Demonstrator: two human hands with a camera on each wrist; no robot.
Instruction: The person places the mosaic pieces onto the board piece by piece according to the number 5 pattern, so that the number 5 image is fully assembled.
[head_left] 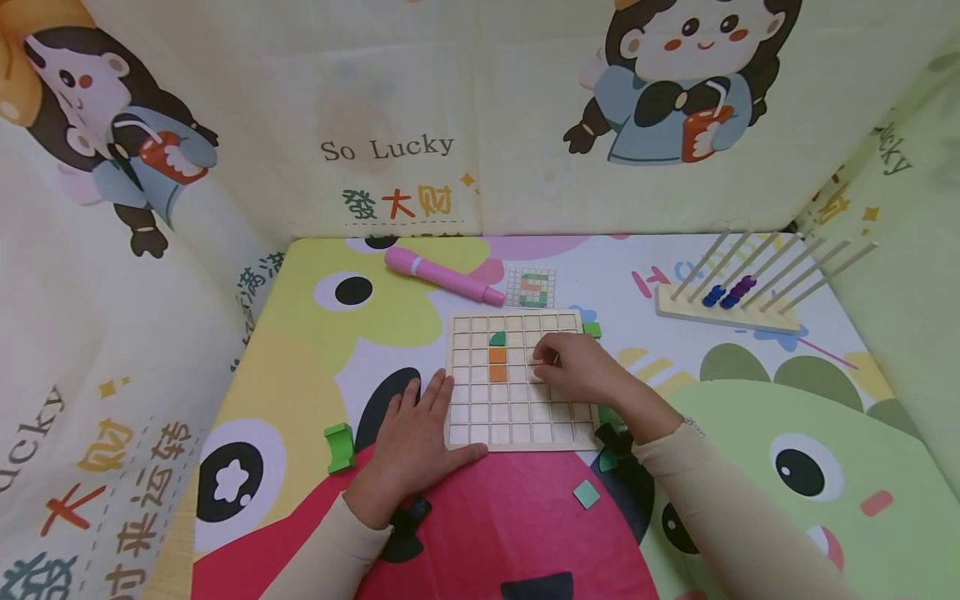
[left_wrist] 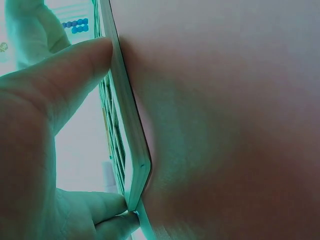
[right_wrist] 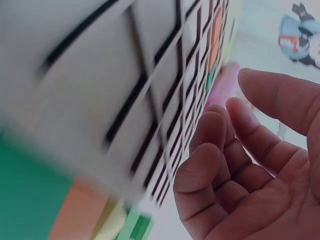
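Observation:
A wooden grid board (head_left: pixel 517 408) lies on the mat at the middle. In its third column sit a green quarter-round tile (head_left: pixel 497 337) and two orange tiles (head_left: pixel 498 364). My left hand (head_left: pixel 420 429) lies flat with straight fingers at the board's left edge, thumb along the front edge; the left wrist view shows a finger (left_wrist: pixel 65 80) against the board edge (left_wrist: pixel 131 145). My right hand (head_left: pixel 549 360) hovers over the board's right side, fingers loosely curled. In the right wrist view its fingers (right_wrist: pixel 220 160) hold nothing beside the grid (right_wrist: pixel 125 90).
A pink marker (head_left: pixel 442 275) and a small pattern card (head_left: pixel 531 287) lie behind the board. A rod rack (head_left: pixel 738 304) with blue and purple beads stands far right. A green arch block (head_left: pixel 340 446), a teal tile (head_left: pixel 586 493) and a green piece (head_left: pixel 592 329) lie about. Printed cloth walls enclose the table.

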